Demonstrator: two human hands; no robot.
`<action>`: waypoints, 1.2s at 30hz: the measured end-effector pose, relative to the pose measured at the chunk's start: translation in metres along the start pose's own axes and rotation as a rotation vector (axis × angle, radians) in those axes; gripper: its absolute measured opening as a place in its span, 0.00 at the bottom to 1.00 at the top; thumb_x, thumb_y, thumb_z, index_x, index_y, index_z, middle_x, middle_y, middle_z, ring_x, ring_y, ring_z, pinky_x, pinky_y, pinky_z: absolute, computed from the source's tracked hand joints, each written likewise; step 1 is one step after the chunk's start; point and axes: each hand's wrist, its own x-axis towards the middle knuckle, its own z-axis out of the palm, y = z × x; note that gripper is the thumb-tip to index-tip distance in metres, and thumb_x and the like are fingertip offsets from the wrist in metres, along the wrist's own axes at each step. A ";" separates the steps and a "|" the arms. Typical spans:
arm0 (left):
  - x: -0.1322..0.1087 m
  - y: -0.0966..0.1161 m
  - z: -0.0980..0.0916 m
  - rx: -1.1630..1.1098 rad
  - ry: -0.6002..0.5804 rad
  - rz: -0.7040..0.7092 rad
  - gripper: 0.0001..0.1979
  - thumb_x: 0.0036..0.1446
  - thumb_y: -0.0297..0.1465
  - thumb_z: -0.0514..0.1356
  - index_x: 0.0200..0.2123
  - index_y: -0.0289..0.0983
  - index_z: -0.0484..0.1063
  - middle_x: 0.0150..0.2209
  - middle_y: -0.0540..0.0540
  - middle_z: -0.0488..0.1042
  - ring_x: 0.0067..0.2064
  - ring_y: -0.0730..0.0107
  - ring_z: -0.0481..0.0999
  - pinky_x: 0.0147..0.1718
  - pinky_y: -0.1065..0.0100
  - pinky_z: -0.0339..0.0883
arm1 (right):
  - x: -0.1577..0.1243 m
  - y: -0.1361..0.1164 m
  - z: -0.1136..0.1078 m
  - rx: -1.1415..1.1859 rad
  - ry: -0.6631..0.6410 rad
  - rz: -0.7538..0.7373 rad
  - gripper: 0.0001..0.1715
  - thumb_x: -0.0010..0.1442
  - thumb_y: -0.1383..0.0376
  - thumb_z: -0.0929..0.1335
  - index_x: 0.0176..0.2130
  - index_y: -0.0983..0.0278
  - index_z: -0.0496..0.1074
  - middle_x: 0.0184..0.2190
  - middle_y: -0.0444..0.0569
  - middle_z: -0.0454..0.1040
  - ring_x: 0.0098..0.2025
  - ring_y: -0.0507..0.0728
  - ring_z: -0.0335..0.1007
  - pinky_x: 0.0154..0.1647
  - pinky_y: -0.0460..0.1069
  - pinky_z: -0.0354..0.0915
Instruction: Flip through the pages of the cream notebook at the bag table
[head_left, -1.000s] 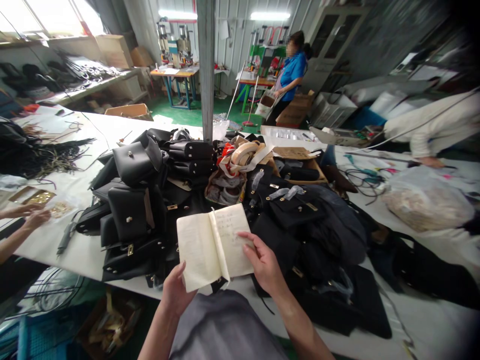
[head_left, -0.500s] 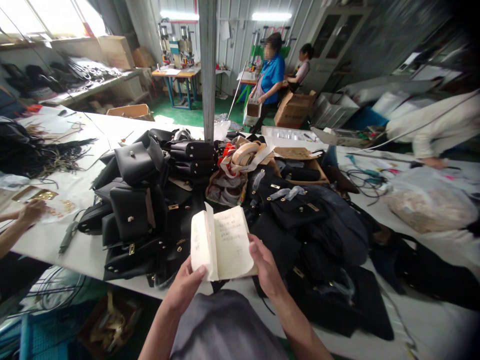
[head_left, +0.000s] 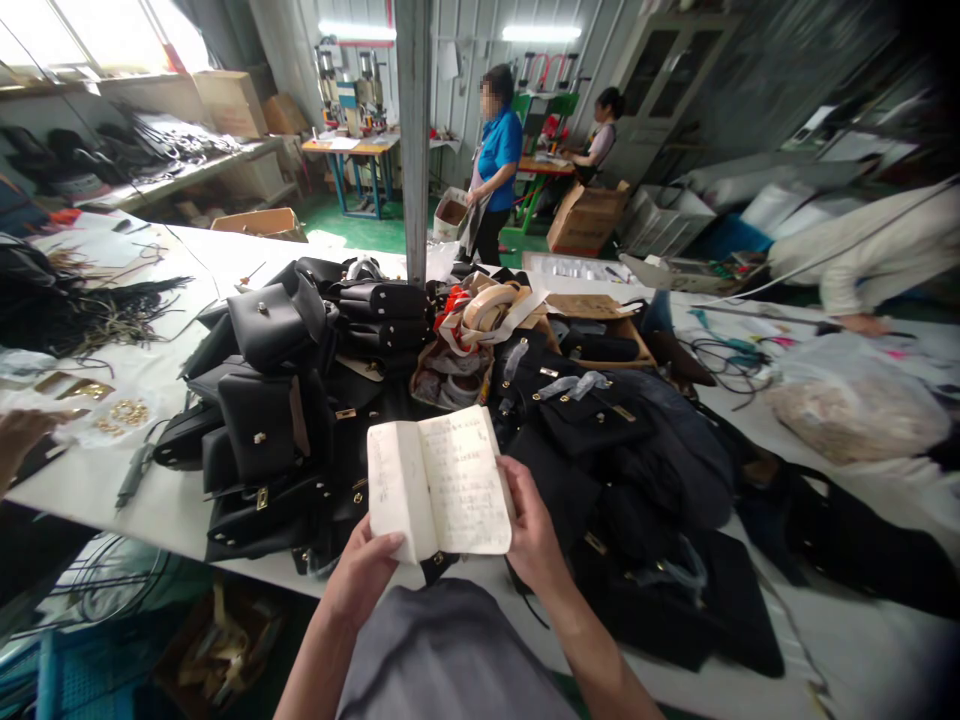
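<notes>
Head view: left hand [head_left: 365, 566] and right hand [head_left: 532, 518] pinch opposite edges of a notebook [head_left: 466, 490], probably light, floppy, best held there.

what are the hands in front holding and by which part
An open notebook: left hand at its lower left corner, right hand at its right edge.

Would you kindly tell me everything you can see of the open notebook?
The notebook is open, with cream, paper-looking pages and a rounded lower-right corner. Handwriting covers much of the right page, too blurred to read; the left page shows narrower. The left hand holds its lower-left part, thumb on the page, and the right hand holds its right edge. It appears in front of black bags.
</notes>
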 end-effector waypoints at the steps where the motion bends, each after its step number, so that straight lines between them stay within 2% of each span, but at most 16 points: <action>1: 0.000 0.001 0.001 0.001 0.004 0.000 0.36 0.59 0.28 0.76 0.70 0.32 0.75 0.65 0.29 0.82 0.60 0.39 0.86 0.56 0.49 0.83 | 0.000 0.001 0.000 -0.010 -0.011 0.005 0.36 0.69 0.64 0.76 0.72 0.57 0.70 0.72 0.55 0.74 0.68 0.65 0.76 0.62 0.52 0.77; 5: -0.001 0.002 0.001 0.001 0.001 -0.002 0.35 0.59 0.27 0.77 0.69 0.31 0.76 0.65 0.29 0.82 0.58 0.40 0.87 0.55 0.50 0.83 | 0.002 0.002 -0.001 0.063 -0.033 0.046 0.35 0.64 0.64 0.78 0.68 0.62 0.74 0.66 0.58 0.80 0.60 0.67 0.82 0.51 0.52 0.79; 10: 0.000 -0.001 -0.003 0.012 -0.028 0.002 0.35 0.59 0.28 0.77 0.69 0.31 0.76 0.62 0.29 0.83 0.58 0.42 0.87 0.55 0.52 0.82 | 0.002 0.005 -0.001 0.067 -0.016 0.032 0.33 0.62 0.65 0.80 0.64 0.61 0.77 0.62 0.55 0.82 0.61 0.67 0.81 0.55 0.53 0.79; 14: 0.004 -0.005 -0.010 0.040 -0.051 0.001 0.32 0.61 0.28 0.75 0.67 0.31 0.77 0.61 0.30 0.84 0.57 0.44 0.87 0.55 0.54 0.81 | 0.000 0.008 0.000 0.049 0.008 0.054 0.36 0.60 0.63 0.83 0.64 0.59 0.77 0.62 0.53 0.82 0.57 0.64 0.82 0.54 0.51 0.79; 16: 0.006 -0.007 -0.012 0.053 -0.066 -0.002 0.30 0.63 0.28 0.74 0.67 0.31 0.78 0.61 0.31 0.84 0.58 0.44 0.86 0.56 0.54 0.80 | -0.002 0.004 0.003 0.010 0.002 0.036 0.32 0.66 0.58 0.81 0.65 0.59 0.77 0.62 0.53 0.82 0.57 0.62 0.81 0.55 0.50 0.77; 19: 0.008 -0.009 -0.013 0.064 -0.109 -0.017 0.31 0.65 0.28 0.72 0.71 0.34 0.76 0.63 0.31 0.83 0.59 0.44 0.85 0.57 0.53 0.79 | -0.006 -0.008 0.010 -0.044 -0.070 0.020 0.24 0.78 0.49 0.72 0.65 0.57 0.78 0.59 0.51 0.82 0.55 0.60 0.80 0.52 0.49 0.75; 22: 0.010 -0.013 -0.018 0.070 -0.185 -0.042 0.32 0.67 0.33 0.73 0.72 0.35 0.76 0.66 0.30 0.81 0.63 0.41 0.83 0.62 0.50 0.77 | -0.010 -0.018 0.021 -0.087 -0.146 0.045 0.25 0.83 0.46 0.66 0.65 0.54 0.79 0.57 0.50 0.83 0.56 0.59 0.80 0.52 0.49 0.74; 24: 0.010 -0.017 -0.024 0.074 -0.235 -0.068 0.33 0.69 0.43 0.73 0.71 0.36 0.77 0.67 0.29 0.79 0.67 0.37 0.81 0.67 0.46 0.74 | -0.012 -0.020 0.027 -0.091 -0.167 0.031 0.27 0.82 0.47 0.67 0.72 0.51 0.74 0.57 0.49 0.83 0.53 0.59 0.80 0.51 0.50 0.74; 27: 0.009 -0.023 -0.034 0.078 -0.273 -0.095 0.37 0.68 0.56 0.70 0.71 0.40 0.78 0.68 0.32 0.79 0.71 0.36 0.77 0.73 0.44 0.68 | -0.012 -0.019 0.034 -0.004 -0.163 0.043 0.47 0.80 0.49 0.71 0.85 0.46 0.49 0.53 0.48 0.83 0.41 0.56 0.78 0.41 0.50 0.72; 28: 0.009 -0.024 -0.035 0.072 -0.280 -0.097 0.39 0.67 0.59 0.69 0.71 0.41 0.78 0.69 0.32 0.79 0.73 0.36 0.76 0.75 0.43 0.66 | -0.012 -0.017 0.035 0.047 -0.165 0.071 0.50 0.79 0.49 0.72 0.86 0.46 0.46 0.52 0.48 0.83 0.41 0.56 0.78 0.41 0.50 0.72; 29: 0.008 -0.025 -0.036 0.063 -0.289 -0.095 0.41 0.66 0.61 0.69 0.71 0.41 0.78 0.69 0.32 0.78 0.74 0.35 0.74 0.76 0.43 0.64 | -0.012 -0.016 0.035 0.079 -0.171 0.100 0.48 0.78 0.49 0.74 0.84 0.49 0.53 0.51 0.49 0.83 0.42 0.57 0.79 0.42 0.50 0.72; 30: 0.008 -0.026 -0.035 0.052 -0.298 -0.091 0.44 0.65 0.62 0.69 0.72 0.39 0.77 0.69 0.30 0.78 0.75 0.34 0.72 0.77 0.42 0.63 | -0.011 -0.013 0.036 0.091 -0.171 0.125 0.41 0.76 0.48 0.75 0.79 0.54 0.66 0.48 0.49 0.83 0.43 0.58 0.79 0.43 0.50 0.72; 31: 0.008 -0.026 -0.034 0.040 -0.305 -0.090 0.47 0.64 0.64 0.69 0.72 0.36 0.77 0.68 0.29 0.78 0.76 0.33 0.71 0.78 0.41 0.61 | -0.011 -0.011 0.036 0.091 -0.170 0.149 0.32 0.75 0.46 0.76 0.68 0.59 0.78 0.45 0.50 0.83 0.43 0.58 0.78 0.43 0.50 0.71; 32: 0.009 -0.027 -0.032 0.027 -0.304 -0.090 0.49 0.62 0.66 0.68 0.71 0.34 0.78 0.68 0.27 0.78 0.77 0.32 0.69 0.79 0.41 0.60 | -0.012 -0.009 0.037 0.088 -0.164 0.170 0.27 0.74 0.44 0.76 0.56 0.63 0.83 0.42 0.51 0.82 0.42 0.58 0.76 0.41 0.50 0.70; 34: 0.011 -0.031 -0.030 0.002 -0.284 -0.087 0.52 0.57 0.69 0.69 0.66 0.31 0.82 0.66 0.26 0.79 0.79 0.29 0.66 0.79 0.41 0.59 | -0.013 -0.006 0.038 0.116 -0.137 0.218 0.29 0.72 0.42 0.76 0.42 0.66 0.84 0.36 0.50 0.78 0.37 0.56 0.70 0.37 0.49 0.65; 36: 0.013 -0.036 -0.032 -0.026 -0.234 -0.091 0.54 0.50 0.72 0.70 0.60 0.31 0.85 0.65 0.27 0.81 0.79 0.26 0.64 0.79 0.40 0.59 | -0.015 -0.007 0.039 0.231 -0.160 0.289 0.29 0.72 0.42 0.76 0.40 0.66 0.82 0.34 0.49 0.75 0.35 0.54 0.66 0.36 0.49 0.62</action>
